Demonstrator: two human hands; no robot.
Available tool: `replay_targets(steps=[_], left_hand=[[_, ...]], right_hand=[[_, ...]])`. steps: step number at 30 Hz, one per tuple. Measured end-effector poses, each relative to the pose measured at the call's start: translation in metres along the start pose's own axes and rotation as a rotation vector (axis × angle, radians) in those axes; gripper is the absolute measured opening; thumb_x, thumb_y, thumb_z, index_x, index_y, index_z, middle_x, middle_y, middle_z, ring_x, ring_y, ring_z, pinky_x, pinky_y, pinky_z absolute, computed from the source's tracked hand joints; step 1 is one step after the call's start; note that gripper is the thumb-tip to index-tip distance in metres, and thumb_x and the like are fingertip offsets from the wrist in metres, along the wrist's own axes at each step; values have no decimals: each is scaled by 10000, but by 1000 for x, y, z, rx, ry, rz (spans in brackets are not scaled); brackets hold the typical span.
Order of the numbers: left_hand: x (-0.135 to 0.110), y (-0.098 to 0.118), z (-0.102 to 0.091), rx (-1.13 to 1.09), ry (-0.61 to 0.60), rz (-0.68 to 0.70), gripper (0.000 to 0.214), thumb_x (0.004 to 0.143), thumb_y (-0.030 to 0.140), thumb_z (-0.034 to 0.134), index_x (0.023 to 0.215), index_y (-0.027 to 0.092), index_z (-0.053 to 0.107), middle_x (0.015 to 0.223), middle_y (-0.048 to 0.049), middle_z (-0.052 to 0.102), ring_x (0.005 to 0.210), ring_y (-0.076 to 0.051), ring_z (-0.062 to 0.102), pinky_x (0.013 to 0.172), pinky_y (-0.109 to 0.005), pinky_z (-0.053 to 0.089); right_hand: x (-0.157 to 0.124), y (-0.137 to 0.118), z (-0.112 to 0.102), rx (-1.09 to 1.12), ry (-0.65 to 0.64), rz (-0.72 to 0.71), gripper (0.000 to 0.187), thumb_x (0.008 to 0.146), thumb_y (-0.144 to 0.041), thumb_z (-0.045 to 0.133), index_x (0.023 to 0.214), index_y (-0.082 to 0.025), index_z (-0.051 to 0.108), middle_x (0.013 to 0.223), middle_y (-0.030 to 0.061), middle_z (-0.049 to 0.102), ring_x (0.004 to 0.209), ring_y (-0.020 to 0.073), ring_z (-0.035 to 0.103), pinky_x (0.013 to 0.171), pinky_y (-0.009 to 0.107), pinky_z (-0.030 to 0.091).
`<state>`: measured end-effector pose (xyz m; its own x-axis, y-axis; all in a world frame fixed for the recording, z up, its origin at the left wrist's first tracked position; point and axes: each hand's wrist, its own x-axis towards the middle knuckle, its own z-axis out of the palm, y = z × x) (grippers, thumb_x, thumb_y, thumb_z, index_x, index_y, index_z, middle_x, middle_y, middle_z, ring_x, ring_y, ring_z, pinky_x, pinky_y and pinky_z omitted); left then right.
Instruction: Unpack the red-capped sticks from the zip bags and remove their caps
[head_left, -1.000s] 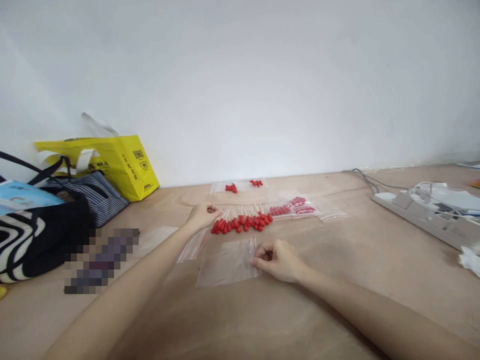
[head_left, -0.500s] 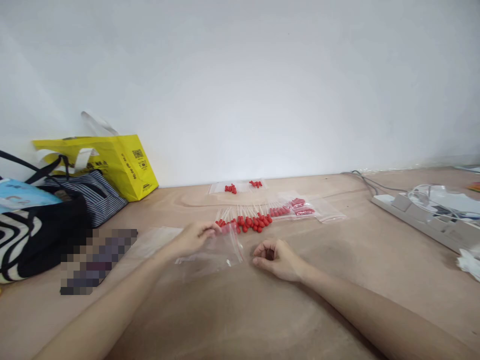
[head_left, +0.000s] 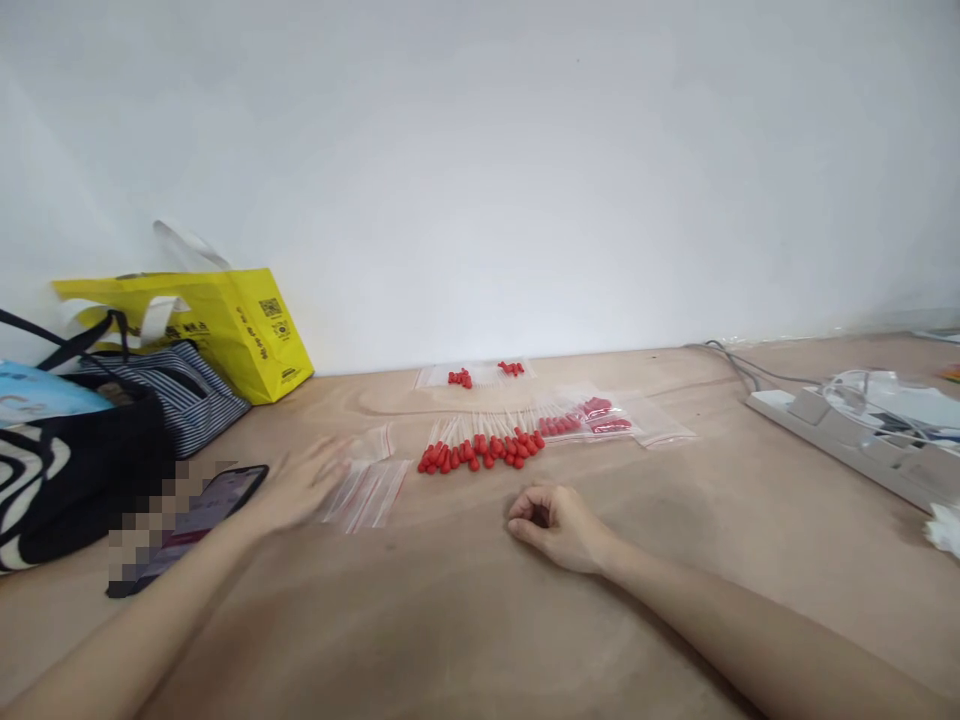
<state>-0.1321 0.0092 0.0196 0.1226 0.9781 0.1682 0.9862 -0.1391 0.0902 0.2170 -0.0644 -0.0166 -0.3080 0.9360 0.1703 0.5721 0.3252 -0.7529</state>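
Note:
My left hand (head_left: 311, 480), smeared by motion, reaches over the table at left with fingers stretched out and apart. Close beside its fingertips lie clear zip bags (head_left: 371, 495) with red seal lines, flat on the wood. My right hand (head_left: 551, 525) rests on the table, fingers curled round to the thumb; the hollow shows nothing in it. Beyond it a row of pale sticks with red bulb-shaped heads (head_left: 480, 450) lies fanned out, heads toward me. Right of them are filled zip bags (head_left: 592, 415) with red heads showing through.
Another bag with red-headed pieces (head_left: 461, 378) lies near the wall. At left are a phone (head_left: 202, 510), a black-and-white bag (head_left: 82, 470), a striped pouch (head_left: 195, 390) and a yellow bag (head_left: 262, 340). A power strip (head_left: 840, 445) with cables stands at right.
My left hand has let go of the clear zip bag, moved left and spread its fingers. The bag now lies flat left of the sticks. My right hand has barely moved.

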Motion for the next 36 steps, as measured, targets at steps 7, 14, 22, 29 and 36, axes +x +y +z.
replay_targets(steps=[7,14,22,29,36], left_hand=[[-21,23,17,91,-263,-22,557,819,530,203,1331,310,202,1423,-46,149,1295,-304,114,968,-578,126],[-2,20,26,75,-4,11,524,826,478,237,1270,240,380,1343,-102,355,1254,-304,253,942,-567,199],[-9,20,29,78,338,61,447,826,432,259,1046,182,557,1116,-97,543,1117,-248,414,951,-426,272],[-8,18,30,61,303,101,407,831,426,268,978,205,578,1069,-76,562,1067,-224,451,902,-386,318],[-8,19,29,41,277,132,428,834,415,261,975,177,588,1055,-97,566,1050,-237,461,891,-395,313]], right_hand=[[3,-2,4,2,29,-18,69,685,-214,550,678,-182,611,681,-2,577,576,93,487,535,200,365],[22,22,-45,-273,391,112,129,735,-226,488,775,-214,610,791,42,617,733,182,537,641,279,391],[67,62,-89,-537,397,507,385,699,-473,500,889,-156,610,909,125,613,925,264,523,766,358,360],[84,64,-77,-406,457,651,294,605,-413,606,758,-162,615,799,113,646,817,273,585,755,411,364],[75,68,-93,-265,652,523,212,725,-330,480,725,-165,614,737,88,651,718,204,593,622,282,399]])
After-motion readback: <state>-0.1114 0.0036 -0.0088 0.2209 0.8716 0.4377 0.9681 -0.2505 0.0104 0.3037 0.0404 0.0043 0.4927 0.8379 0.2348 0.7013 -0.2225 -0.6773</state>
